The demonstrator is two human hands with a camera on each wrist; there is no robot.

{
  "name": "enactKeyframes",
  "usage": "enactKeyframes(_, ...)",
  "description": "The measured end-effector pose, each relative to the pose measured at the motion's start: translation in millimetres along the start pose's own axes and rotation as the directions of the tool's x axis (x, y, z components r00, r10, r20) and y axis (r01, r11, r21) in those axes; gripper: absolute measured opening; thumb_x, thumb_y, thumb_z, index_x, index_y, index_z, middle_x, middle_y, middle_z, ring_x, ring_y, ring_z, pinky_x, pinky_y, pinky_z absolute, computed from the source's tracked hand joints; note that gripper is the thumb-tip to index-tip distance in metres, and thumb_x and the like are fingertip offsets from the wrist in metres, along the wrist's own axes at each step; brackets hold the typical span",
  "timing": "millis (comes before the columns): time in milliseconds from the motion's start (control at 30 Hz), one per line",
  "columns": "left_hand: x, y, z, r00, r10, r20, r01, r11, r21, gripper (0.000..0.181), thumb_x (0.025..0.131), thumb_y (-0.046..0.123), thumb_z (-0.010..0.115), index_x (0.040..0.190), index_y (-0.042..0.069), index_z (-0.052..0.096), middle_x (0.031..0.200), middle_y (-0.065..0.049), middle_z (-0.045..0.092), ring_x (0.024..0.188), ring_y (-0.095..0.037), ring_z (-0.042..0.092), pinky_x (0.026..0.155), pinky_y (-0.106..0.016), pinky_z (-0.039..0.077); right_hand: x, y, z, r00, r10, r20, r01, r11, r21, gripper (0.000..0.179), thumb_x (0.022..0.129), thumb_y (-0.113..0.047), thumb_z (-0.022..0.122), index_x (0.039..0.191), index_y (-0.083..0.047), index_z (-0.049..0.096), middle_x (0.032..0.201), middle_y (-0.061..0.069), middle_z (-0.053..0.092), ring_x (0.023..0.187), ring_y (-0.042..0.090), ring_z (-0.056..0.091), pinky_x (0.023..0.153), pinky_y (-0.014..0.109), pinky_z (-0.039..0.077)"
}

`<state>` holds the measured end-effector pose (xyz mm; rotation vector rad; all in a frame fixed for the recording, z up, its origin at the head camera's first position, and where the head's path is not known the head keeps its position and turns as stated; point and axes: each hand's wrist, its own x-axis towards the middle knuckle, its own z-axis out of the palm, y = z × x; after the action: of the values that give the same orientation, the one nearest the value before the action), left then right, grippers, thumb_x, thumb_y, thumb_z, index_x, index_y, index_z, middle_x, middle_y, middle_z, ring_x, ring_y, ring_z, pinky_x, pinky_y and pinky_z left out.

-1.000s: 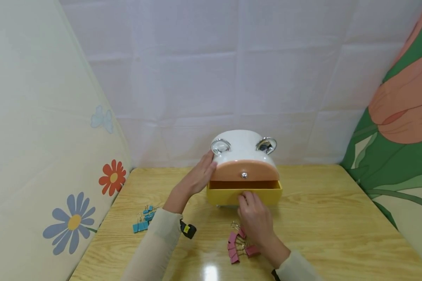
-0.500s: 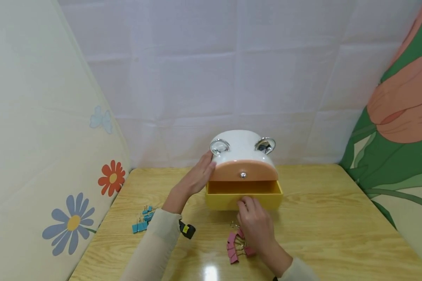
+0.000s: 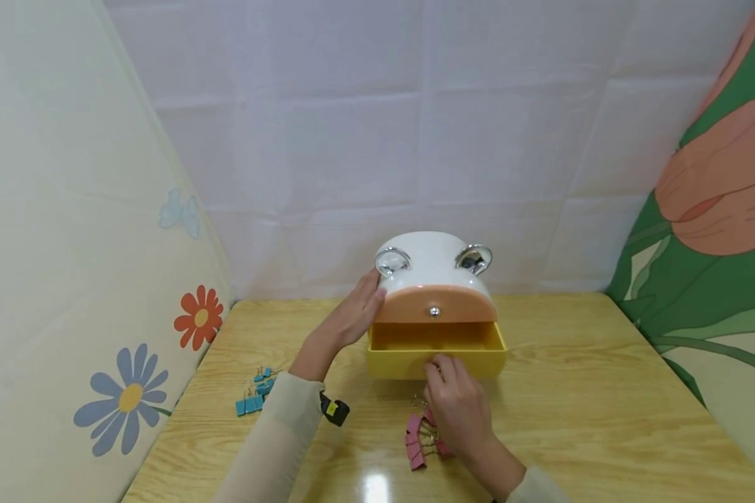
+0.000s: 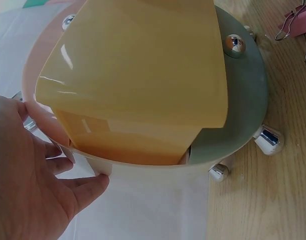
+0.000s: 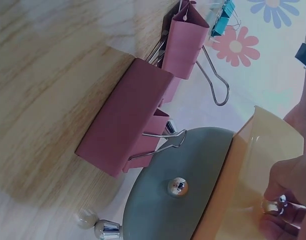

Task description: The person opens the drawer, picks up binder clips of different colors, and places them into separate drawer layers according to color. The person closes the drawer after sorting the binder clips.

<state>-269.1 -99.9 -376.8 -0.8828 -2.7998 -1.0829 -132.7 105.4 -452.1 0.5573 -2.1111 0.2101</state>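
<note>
A white storage box with shiny ear-like rings [image 3: 430,257] stands at the back of the table. Its yellow drawer [image 3: 393,363] is pulled out and shows a bare inside; the orange upper front [image 3: 409,305] is closed. My left hand [image 3: 351,318] rests against the box's left side, fingers extended along it; the left wrist view shows the fingertips [image 4: 100,181] at the wall. At the drawer's front, my right hand [image 3: 458,402] pinches a silver knob [image 5: 270,206], which the right wrist view shows between thumb and fingers.
Pink binder clips [image 3: 414,440] lie in front of the drawer, partly under the right forearm. Several blue binder clips [image 3: 249,405] sit at the left, beside the left sleeve [image 3: 277,433]. A white cloth backdrop [image 3: 327,140] hangs right behind the box.
The yellow drawer has slid farther out toward me, with my right hand moving back slightly along with it. My left hand stays on the box's side.
</note>
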Motion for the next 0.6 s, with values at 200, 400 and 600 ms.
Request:
enactKeyframes(200,0.1,0.2,-0.1,1.000,-0.002,0.002,0.002,1.000,0.005,0.067,0.109,0.050,0.017,0.165,0.017,0.002,0.170,-0.008,0.013,0.155,-0.024,0.016,0.125,-0.044,0.017,-2.0,-0.6,-2.2,0.999,0.008,0.037,-0.007,1.000,-0.011,0.024,0.084,-0.005,0.053,0.094,0.002,0.074,0.096,0.017,0.068,0.075,0.027,0.064,0.050,0.029,0.053)
enactKeyframes(400,0.0,0.8,0.0,1.000,-0.005,0.001,0.005,1.000,0.003,0.067,0.108,0.051,0.017,0.165,0.018,0.002,0.170,-0.008,0.014,0.155,-0.024,0.016,0.124,-0.045,0.018,-2.9,-1.0,-3.8,1.000,0.001,0.030,-0.001,1.000,-0.002,0.022,0.083,-0.003,0.055,0.093,0.002,0.074,0.095,0.017,0.068,0.075,0.027,0.064,0.048,0.029,0.052)
enactKeyframes(600,-0.2,1.2,-0.1,1.000,0.002,-0.004,-0.002,1.000,0.004,0.068,0.108,0.052,0.016,0.165,0.017,0.002,0.169,-0.008,0.015,0.154,-0.024,0.018,0.124,-0.044,0.018,-4.4,-2.2,-6.3,0.999,-0.004,0.039,0.004,1.000,-0.001,0.021,0.080,-0.001,0.058,0.092,0.002,0.074,0.094,0.017,0.070,0.075,0.026,0.065,0.049,0.026,0.053)
